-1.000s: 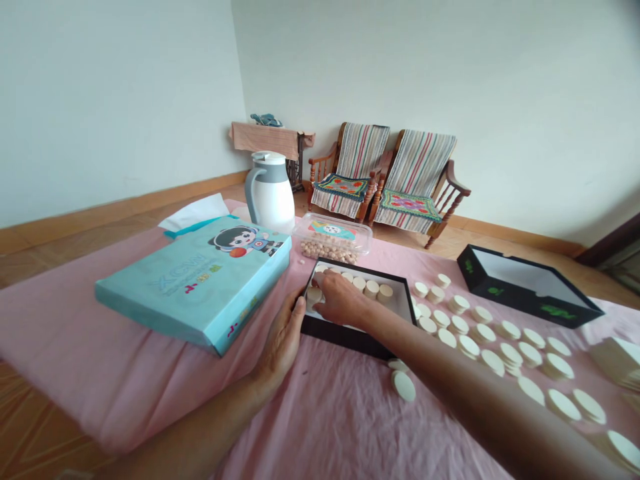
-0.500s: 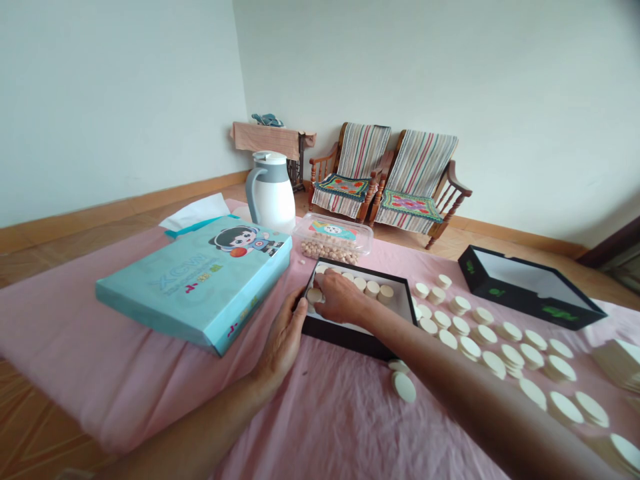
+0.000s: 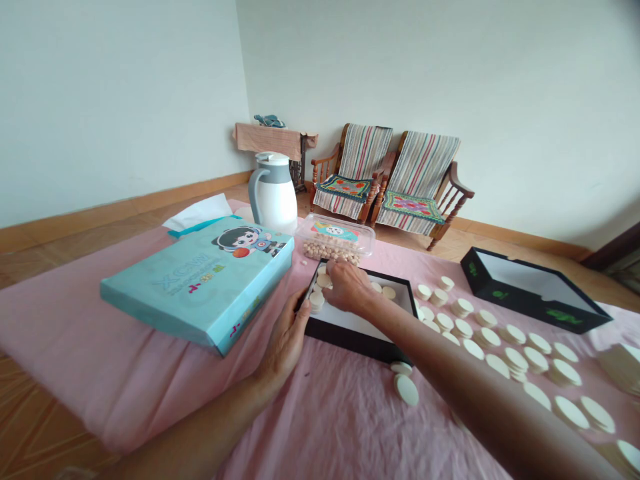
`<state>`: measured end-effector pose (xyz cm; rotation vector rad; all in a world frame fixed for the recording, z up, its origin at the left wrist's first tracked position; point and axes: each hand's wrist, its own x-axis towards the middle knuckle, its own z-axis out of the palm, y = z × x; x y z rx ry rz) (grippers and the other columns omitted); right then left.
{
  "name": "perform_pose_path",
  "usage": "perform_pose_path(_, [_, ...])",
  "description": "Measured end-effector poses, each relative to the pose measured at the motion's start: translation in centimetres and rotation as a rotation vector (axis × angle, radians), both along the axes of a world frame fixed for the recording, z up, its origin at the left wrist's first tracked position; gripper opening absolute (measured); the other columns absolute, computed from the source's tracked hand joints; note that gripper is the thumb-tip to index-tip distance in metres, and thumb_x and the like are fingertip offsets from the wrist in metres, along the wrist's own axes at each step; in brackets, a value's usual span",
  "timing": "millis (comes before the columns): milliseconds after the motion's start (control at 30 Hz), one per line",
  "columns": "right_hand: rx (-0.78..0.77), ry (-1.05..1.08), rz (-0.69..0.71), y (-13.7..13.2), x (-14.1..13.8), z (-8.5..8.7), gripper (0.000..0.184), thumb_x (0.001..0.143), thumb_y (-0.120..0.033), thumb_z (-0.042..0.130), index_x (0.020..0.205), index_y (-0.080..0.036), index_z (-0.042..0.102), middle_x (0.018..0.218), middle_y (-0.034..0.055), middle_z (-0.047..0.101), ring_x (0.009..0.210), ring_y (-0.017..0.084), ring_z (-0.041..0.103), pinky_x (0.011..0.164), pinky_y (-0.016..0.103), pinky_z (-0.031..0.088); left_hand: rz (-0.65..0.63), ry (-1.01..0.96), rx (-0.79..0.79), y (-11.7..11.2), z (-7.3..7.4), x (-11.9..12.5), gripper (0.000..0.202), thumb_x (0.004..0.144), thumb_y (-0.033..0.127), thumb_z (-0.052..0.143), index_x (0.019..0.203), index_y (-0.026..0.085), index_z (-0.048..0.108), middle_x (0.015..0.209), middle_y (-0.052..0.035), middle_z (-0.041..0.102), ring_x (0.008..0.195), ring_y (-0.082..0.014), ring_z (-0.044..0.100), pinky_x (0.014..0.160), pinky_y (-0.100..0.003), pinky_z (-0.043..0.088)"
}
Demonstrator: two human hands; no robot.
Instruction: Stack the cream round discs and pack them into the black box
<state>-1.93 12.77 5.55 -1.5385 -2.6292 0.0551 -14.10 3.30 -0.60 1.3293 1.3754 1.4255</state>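
Observation:
A shallow black box (image 3: 353, 341) with a white inside lies on the pink cloth before me. My left hand (image 3: 289, 333) grips its near left corner, thumb on the rim. Inside, pale round discs (image 3: 317, 301) line the left side, and more discs (image 3: 389, 293) stand along the back. My right hand (image 3: 345, 285) reaches into the box over the back row with its fingers bent down and together; whatever they hold is hidden behind the hand. Two loose discs (image 3: 405, 390) lie on the cloth by the box's near edge, close to my right forearm.
Several stacks of discs (image 3: 516, 359) spread over the cloth on the right, below a black box lid (image 3: 530, 300). A light blue carton (image 3: 200, 287) lies left. Behind stand a white jug (image 3: 275, 200) and a clear tub (image 3: 335, 243) of small tan pieces. Two wooden chairs (image 3: 415, 193) are beyond.
My right hand has moved from the box's left side to its back row, right and away from me. A disc stack now shows at the left wall. My left hand keeps its grip.

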Motion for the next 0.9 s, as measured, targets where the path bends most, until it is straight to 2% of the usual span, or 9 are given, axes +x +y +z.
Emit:
perform_pose_path(200, [0.047,-0.032,-0.017,-0.5,-0.6,-0.3,0.035,0.081,-0.037,0.057,0.106,-0.012,0.056,0.113,0.0163,0.058,0.090,0.027,0.064,0.072,0.036,0.050,-0.003,0.004,-0.009,0.0,-0.1,-0.1,0.042,0.093,0.042,0.042,0.128,0.021,0.051,0.134,-0.0054,0.055,0.129,-0.0230,0.045,0.105,-0.036,0.041])
perform_pose_path(400, [-0.006,0.011,0.001,-0.5,0.2,0.1,0.031,0.080,-0.030,0.058,0.106,-0.013,0.057,0.115,0.0153,0.058,0.094,0.024,0.063,0.075,0.032,0.048,0.006,0.019,0.001,0.0,0.0,-0.1,0.042,0.093,0.041,0.043,0.129,0.020,0.051,0.132,-0.0058,0.056,0.129,-0.0242,0.046,0.105,-0.036,0.042])
perform_pose_path(500, [0.005,0.076,0.015,-0.4,1.1,0.4,0.023,0.084,-0.021,0.049,0.102,-0.014,0.061,0.109,0.0138,0.062,0.096,0.023,0.062,0.078,0.030,0.046,0.011,0.021,-0.007,0.0,0.1,0.0,0.042,0.093,0.042,0.044,0.128,0.020,0.051,0.134,-0.0056,0.055,0.130,-0.0247,0.044,0.104,-0.035,0.042])
perform_pose_path(600, [-0.005,0.094,0.029,-0.6,1.9,0.6,0.024,0.085,-0.013,0.043,0.098,-0.016,0.064,0.104,0.0123,0.063,0.094,0.021,0.062,0.079,0.029,0.044,0.017,0.023,-0.012,0.0,0.0,0.0,0.042,0.093,0.042,0.043,0.128,0.021,0.051,0.135,-0.0055,0.054,0.131,-0.0245,0.043,0.105,-0.036,0.041])
perform_pose_path(767, [-0.029,0.057,0.150,-1.2,1.9,0.5,0.020,0.082,-0.011,0.049,0.097,-0.015,0.062,0.106,0.0120,0.060,0.094,0.020,0.061,0.078,0.027,0.043,0.004,0.021,-0.002,0.0,-0.1,0.0,0.043,0.092,0.043,0.043,0.128,0.021,0.051,0.136,-0.0055,0.054,0.130,-0.0241,0.044,0.104,-0.035,0.041])
perform_pose_path(900, [0.019,0.022,0.146,-1.1,1.2,0.1,0.023,0.081,-0.013,0.053,0.103,-0.013,0.058,0.106,0.0135,0.059,0.096,0.022,0.060,0.076,0.028,0.044,0.007,0.022,0.015,0.2,-0.3,0.0,0.042,0.092,0.041,0.044,0.128,0.021,0.051,0.135,-0.0055,0.054,0.129,-0.0229,0.045,0.105,-0.034,0.040])
